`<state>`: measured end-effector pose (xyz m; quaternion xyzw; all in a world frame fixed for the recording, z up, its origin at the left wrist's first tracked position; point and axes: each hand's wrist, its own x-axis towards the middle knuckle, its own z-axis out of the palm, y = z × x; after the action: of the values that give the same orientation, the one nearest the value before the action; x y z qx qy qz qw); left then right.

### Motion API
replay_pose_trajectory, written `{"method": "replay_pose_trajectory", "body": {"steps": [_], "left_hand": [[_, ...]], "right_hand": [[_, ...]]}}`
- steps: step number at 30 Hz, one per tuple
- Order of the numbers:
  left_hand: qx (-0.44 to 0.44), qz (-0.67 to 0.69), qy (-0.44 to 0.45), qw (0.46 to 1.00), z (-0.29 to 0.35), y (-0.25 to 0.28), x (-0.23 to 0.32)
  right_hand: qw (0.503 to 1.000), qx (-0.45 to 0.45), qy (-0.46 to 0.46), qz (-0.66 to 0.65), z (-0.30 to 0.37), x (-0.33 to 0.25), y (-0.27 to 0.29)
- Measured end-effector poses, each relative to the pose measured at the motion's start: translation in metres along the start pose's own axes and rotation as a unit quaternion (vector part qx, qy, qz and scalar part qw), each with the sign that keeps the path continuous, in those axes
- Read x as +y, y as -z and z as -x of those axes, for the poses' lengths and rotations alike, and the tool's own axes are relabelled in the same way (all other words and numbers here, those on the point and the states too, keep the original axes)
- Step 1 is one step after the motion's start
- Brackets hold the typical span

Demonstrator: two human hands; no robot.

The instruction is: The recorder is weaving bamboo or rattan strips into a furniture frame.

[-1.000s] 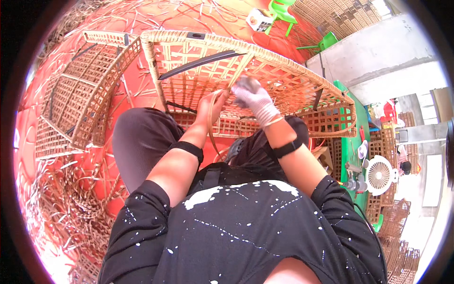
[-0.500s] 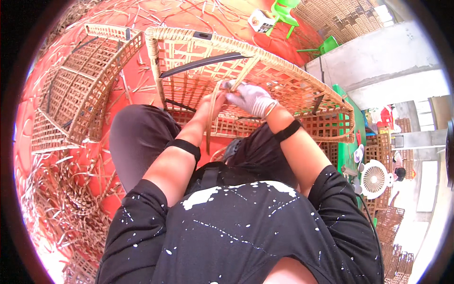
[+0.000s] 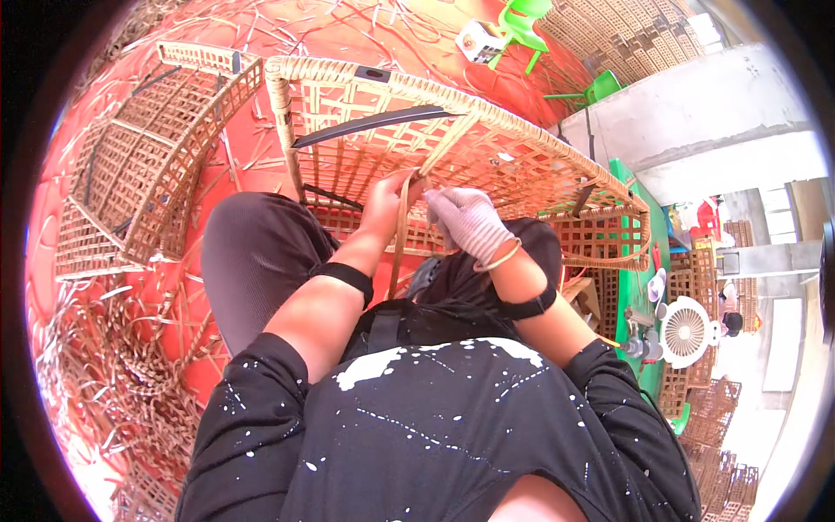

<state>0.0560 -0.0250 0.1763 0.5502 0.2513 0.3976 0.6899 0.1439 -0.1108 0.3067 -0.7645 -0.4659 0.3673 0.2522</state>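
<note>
A large woven rattan basket (image 3: pixel 487 143), with a wrapped rim and dark flat bars, lies tipped in front of my knees. My bare left hand (image 3: pixel 389 204) is closed at the lower end of the pale wrapped rib, on a tan rattan strip (image 3: pixel 401 235) that hangs down toward my lap. Close on its right is my right hand (image 3: pixel 470 222) in a whitish knit glove. Its fingers are bent and pressed together; what they pinch, if anything, is too small to make out.
Another woven basket (image 3: pixel 143 165) lies on the red floor to the left. Below it is a heap of loose strips (image 3: pixel 122 374). A green table (image 3: pixel 623 313) and a white fan (image 3: pixel 687 332) stand at the right. Green chairs (image 3: pixel 524 30) and a white box (image 3: pixel 481 41) are at the back.
My right hand has come off the rib, moving down and toward me. My left hand has moved slightly, still at the strip. The basket has barely shifted.
</note>
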Motion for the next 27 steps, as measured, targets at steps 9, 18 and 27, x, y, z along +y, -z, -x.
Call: {"method": "replay_pose_trajectory", "body": {"steps": [9,18,27], "left_hand": [[0.035,-0.071,-0.024,0.997,0.008,-0.013,0.011],[0.012,-0.176,-0.060,0.983,0.001,0.000,0.017],[-0.017,-0.054,0.100,0.993,-0.015,0.007,0.003]], "right_hand": [[0.969,-0.143,-0.084,-0.180,0.060,-0.005,-0.004],[0.970,-0.011,0.163,0.179,0.035,0.026,-0.006],[0.973,-0.063,0.058,-0.212,-0.049,0.000,0.014]]}}
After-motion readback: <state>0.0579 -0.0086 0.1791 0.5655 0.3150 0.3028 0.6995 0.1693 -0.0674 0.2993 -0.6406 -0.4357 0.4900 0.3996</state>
